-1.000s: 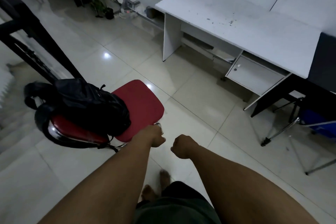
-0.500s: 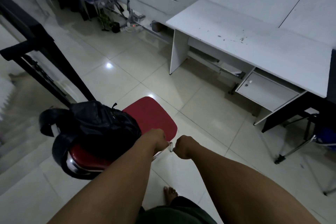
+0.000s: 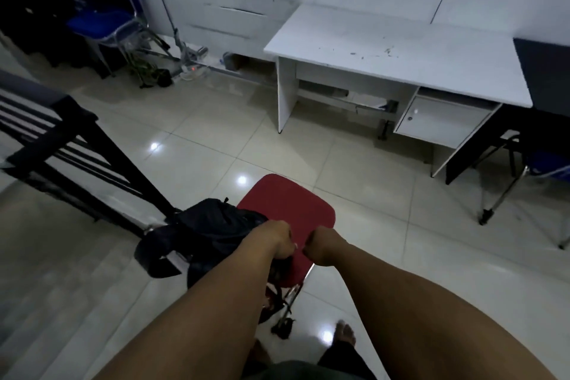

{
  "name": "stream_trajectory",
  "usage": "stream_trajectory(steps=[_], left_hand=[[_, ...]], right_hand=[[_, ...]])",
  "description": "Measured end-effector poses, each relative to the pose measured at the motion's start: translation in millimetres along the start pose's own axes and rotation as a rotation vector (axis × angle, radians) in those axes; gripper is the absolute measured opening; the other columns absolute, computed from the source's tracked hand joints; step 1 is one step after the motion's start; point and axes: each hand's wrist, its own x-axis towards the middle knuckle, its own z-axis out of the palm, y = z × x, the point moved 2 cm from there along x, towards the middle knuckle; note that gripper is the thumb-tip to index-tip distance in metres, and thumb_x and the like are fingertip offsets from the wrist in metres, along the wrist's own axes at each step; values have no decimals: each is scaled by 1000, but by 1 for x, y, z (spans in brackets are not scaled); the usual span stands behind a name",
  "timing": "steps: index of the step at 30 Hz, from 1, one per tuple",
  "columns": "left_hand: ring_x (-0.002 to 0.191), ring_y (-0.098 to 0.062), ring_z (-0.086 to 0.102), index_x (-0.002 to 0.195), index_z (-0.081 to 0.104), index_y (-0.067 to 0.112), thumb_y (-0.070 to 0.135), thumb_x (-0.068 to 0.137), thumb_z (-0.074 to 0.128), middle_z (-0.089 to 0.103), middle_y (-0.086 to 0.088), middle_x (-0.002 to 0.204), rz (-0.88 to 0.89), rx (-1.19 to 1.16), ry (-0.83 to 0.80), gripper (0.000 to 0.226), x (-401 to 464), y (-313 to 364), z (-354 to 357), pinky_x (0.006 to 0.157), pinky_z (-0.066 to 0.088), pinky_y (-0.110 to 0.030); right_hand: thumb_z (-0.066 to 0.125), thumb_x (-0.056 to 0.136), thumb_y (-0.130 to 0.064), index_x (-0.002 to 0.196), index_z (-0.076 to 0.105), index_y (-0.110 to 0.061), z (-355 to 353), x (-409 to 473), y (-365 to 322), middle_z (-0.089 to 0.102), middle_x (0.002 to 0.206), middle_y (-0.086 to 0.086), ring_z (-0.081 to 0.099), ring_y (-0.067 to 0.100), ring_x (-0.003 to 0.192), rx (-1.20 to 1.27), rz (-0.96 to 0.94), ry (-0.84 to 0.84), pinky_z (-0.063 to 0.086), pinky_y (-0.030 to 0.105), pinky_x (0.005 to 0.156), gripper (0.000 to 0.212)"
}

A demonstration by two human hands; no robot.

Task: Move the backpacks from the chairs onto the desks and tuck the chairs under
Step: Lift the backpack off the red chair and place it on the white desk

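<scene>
— Hands first: where are we holding them?

— We are keeping both over the near edge of the red chair (image 3: 287, 216); our left hand (image 3: 279, 242) is sitting against the black backpack (image 3: 212, 231), and our right hand (image 3: 322, 245) is hovering just beside it, over the seat's near corner.

— What are the fingers doing?

— They are curling under into fists on both hands; we are seeing only the backs and knuckles, so we cannot tell whether they are gripping the chair, the backpack, or nothing.

— And where is the backpack lying?

— It is slumping on the left part of the chair, with a strap hanging off the left side towards the floor; the right part of the red seat is showing bare.

— Where is the desk?

— The white desk (image 3: 401, 62) is standing well apart from the chair, against the wall ahead; its surface is showing only dark specks; a small cabinet is sitting under its right end; a blue chair (image 3: 546, 163) is standing near its right side; a black railing (image 3: 77, 145) is running along our left.
</scene>
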Motion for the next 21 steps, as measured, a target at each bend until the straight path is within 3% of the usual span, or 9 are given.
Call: stream_trajectory(steps=[3,8,15,21], left_hand=[[114,-29,58,130,59,10,38,95,55,59,-12,130,-6,62,-42,45,-13,-22,7,96,49,-36],[105,-27,62,123,64,10,38,94,56,64,-10,121,12,42,-41,40,-31,-37,25,90,52,-35],[89,-28,69,99,71,12,28,90,58,70,-9,98,51,-106,-47,23,-66,-44,65,81,59,-38],[95,-27,64,112,69,12,12,89,52,66,-9,110,142,-60,-27,29,-77,-67,68,86,55,-37]], right_hand=[[59,88,-27,64,48,-16,18,-9,-17,56,81,8,54,24,74,56,18,31,40,25,60,29],[59,88,-25,62,48,-16,36,-30,-28,56,76,8,53,23,71,65,56,58,44,27,63,30],[57,90,-19,87,63,-12,71,-62,-43,55,81,5,55,23,77,-121,-1,-13,45,30,67,9],[53,93,-12,102,68,-6,95,-69,-65,58,91,10,53,24,82,-166,48,-19,44,30,71,18]])
